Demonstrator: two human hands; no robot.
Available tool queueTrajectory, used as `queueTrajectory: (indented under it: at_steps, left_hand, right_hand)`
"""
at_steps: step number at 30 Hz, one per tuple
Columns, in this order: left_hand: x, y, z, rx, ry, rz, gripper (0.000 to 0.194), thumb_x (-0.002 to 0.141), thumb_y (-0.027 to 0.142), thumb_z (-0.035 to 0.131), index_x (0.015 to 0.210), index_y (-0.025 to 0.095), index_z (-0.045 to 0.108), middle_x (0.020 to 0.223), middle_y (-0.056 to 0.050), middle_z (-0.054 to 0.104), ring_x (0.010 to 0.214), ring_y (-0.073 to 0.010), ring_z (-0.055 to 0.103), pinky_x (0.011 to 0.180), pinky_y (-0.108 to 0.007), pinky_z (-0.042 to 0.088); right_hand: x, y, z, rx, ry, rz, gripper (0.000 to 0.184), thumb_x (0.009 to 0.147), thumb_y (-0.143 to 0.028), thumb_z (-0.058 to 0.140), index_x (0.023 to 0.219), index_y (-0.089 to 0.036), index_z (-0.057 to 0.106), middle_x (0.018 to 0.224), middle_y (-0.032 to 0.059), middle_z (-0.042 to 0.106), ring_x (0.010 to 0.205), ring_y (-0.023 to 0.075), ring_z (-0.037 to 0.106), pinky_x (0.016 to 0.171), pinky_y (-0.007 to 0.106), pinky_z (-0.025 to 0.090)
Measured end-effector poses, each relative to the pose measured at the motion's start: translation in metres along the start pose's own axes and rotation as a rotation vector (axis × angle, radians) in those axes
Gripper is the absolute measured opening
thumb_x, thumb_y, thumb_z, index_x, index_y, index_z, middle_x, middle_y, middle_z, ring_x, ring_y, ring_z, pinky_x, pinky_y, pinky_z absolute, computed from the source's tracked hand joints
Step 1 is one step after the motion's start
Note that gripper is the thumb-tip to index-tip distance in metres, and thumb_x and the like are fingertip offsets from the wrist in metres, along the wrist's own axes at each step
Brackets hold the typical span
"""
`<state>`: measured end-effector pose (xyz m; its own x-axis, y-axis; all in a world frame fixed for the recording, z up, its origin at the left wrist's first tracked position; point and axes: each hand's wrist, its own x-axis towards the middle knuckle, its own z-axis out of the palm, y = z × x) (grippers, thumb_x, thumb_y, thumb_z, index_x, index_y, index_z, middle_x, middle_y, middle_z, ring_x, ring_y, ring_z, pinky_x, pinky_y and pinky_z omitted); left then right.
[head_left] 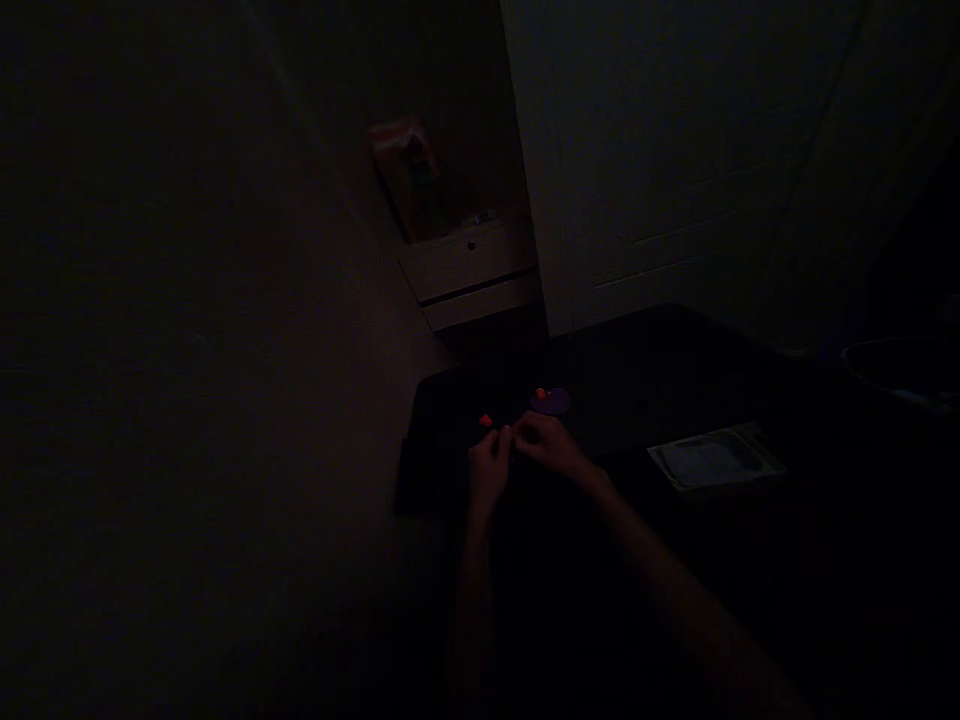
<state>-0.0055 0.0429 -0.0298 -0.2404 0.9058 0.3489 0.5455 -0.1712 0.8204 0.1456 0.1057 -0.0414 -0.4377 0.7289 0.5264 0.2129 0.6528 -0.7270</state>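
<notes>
The scene is very dark. My left hand [489,468] and my right hand [550,443] meet fingertip to fingertip over a dark table [630,370], both with fingers pinched together on something too small and dim to name. A small orange-red piece [485,421] lies just beyond my left hand. A purple round object [551,402] with an orange bit on it sits just beyond my right hand.
A pale flat packet [716,460] lies on the table to the right. A light drawer unit [472,268] stands beyond the table with an orange box [405,170] on it. A white door [675,150] fills the upper right; carpet lies at left.
</notes>
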Motion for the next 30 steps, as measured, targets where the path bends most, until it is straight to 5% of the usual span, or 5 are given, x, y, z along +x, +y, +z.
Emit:
queueTrajectory:
  at_steps: [20, 30]
  left_hand:
    - [-0.002, 0.010, -0.002, 0.003, -0.050, 0.000, 0.043, 0.097, 0.049, 0.053, 0.069, 0.020, 0.065, 0.065, -0.002, 0.068, 0.064, -0.0163, 0.063, 0.067, -0.027, 0.045]
    - [-0.005, 0.001, 0.001, -0.016, -0.017, -0.055, 0.043, 0.094, 0.054, 0.056, 0.068, 0.021, 0.062, 0.061, -0.002, 0.065, 0.059, -0.0160, 0.060, 0.062, -0.026, 0.043]
  right_hand:
    - [-0.001, -0.011, -0.004, -0.023, 0.087, 0.074, 0.006, 0.091, -0.024, 0.068, 0.088, -0.020, 0.066, 0.087, 0.0042, 0.070, 0.079, 0.0188, 0.065, 0.072, 0.030, 0.046]
    - [0.003, 0.007, 0.000, 0.117, 0.321, 0.144, 0.014, 0.093, -0.036, 0.060, 0.089, -0.023, 0.065, 0.090, 0.0075, 0.073, 0.084, 0.0248, 0.068, 0.083, 0.039, 0.053]
